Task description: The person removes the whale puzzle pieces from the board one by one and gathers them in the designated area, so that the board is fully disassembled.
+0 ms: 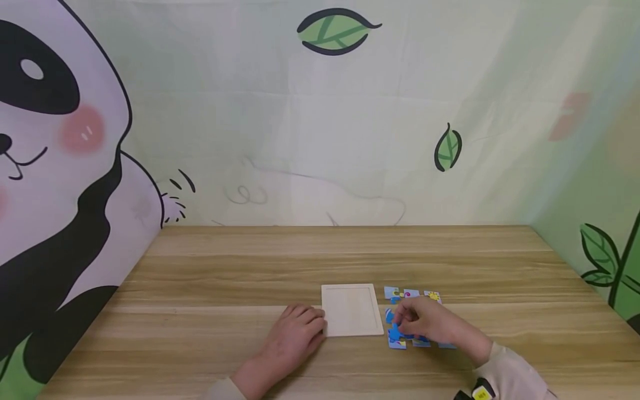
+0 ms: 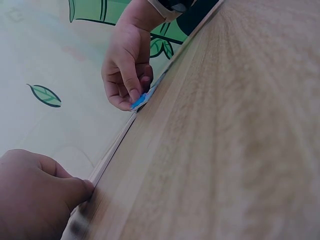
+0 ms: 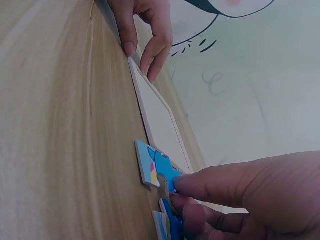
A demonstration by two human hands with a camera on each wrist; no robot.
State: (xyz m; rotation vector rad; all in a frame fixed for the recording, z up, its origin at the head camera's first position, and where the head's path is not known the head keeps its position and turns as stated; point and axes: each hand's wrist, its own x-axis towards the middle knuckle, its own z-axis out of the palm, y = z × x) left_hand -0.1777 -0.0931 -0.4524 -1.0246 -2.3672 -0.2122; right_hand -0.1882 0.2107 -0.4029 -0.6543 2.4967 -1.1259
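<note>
My left hand (image 1: 296, 338) holds the left edge of a square, pale wooden puzzle tray (image 1: 351, 312) lying flat on the table. In the right wrist view, its thumb is at the near corner and its fingers rest on the raised rim. Just right of the tray, my right hand (image 1: 431, 320) pinches a blue puzzle piece (image 2: 139, 101) between thumb and fingers. Under and around that hand lie several picture pieces, including a sun piece (image 1: 434, 296) at the back and a blue-and-yellow piece (image 1: 397, 344) in front. The hand hides the middle pieces.
The wood-grain tabletop (image 1: 225, 278) extends around the tray and pieces. Behind it stands a printed cloth wall (image 1: 225, 111) with leaves and a large panda (image 1: 100, 183) at the left. A dark device with a yellow label (image 1: 482, 393) sits on the right wrist.
</note>
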